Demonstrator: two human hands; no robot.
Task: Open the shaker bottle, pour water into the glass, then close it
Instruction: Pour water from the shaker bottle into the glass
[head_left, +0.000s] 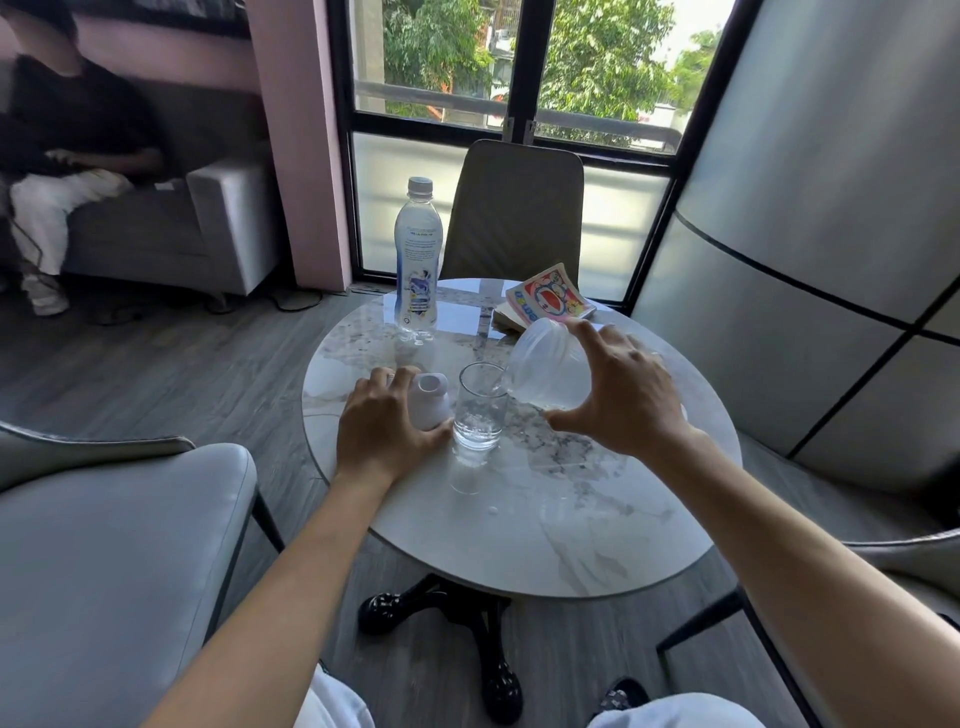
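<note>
Mid-pour right now. The shaker bottle (550, 364) sits just right of centre frame, tipped over with its mouth down-left, right over the rim of the glass (480, 408). I can see a thin stream going in and a little water pooled at the bottom of the glass, so I'd say the pour is only getting started. My right hand (623, 395) is wrapped around the bottle body, thumb underneath and fingers curled over the top, a proper full grip. My left hand (387, 423), left of centre, holds the white lid (428, 402) against the table (519, 519), fingers curled round it, just beside the glass.

For doing this bit well: I'd keep the mouth close over the rim and the tilt gentle, since a wide mouth like that can glug and slop over. There's already what looks like a droplet on the marble lower down. The glass is narrow and nobody's holding it, so I wouldn't bump it with the bottle. Then level off slowly, and the lid is right there for closing.

Further out: a plastic water bottle (415, 260) stands capped toward the upper middle, and a comic book (548, 301) lies at the far edge, behind the shaker.
</note>
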